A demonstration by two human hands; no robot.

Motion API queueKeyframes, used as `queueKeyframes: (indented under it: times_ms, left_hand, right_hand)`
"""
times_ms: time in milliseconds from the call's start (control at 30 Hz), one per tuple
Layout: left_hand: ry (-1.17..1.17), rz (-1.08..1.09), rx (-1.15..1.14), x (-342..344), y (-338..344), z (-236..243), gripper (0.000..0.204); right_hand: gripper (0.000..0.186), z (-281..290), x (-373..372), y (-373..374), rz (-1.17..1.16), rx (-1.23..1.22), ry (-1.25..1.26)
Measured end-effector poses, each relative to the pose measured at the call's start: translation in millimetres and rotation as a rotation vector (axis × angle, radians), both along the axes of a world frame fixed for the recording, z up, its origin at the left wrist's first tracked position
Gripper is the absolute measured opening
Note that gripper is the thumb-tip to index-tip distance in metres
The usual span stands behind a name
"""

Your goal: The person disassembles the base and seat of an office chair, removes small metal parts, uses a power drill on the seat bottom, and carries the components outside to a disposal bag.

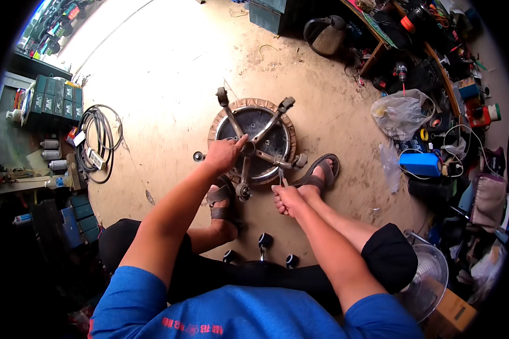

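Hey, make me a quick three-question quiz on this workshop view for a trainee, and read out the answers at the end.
1. Which of the person's hands holds the tool?

2. True or false: the coiled cable lies on the floor to the left of the five-legged base.

3. What is the left hand nearest to?
A) The kettle
B) The hub of the five-legged base
C) The fan

Key:
1. The right hand.
2. True.
3. B.
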State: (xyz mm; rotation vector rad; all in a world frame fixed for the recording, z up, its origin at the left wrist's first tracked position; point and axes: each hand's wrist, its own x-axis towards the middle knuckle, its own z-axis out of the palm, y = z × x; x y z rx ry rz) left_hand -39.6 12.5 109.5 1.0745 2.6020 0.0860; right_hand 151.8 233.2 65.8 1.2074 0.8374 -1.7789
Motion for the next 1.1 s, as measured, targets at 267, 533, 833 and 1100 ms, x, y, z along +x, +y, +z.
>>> queueKeyframes:
  times_ms: [267,533,833,1100]
  left_hand:
    - [-0.09,0.061,-0.085,8,34,-24,0.066]
    - [-0.084,0.06,-0.122,8,35,-27,0.062]
    - [-0.062,0.049,-0.085,8,31,-32,0.066]
    - [-0.076,0.052,-0.117,6,31,-25,0.072]
  right_hand:
    - [0.028,-41,10,15,0.793,0.941,0.283]
    - [0.034,7,1,-10,-0.421,-0.545,-0.033]
    - [0.033,-14,4,26,0.622,0.594,0.277]
    - [0.035,-2,-1,-6,-0.193,-0.361,-0.042]
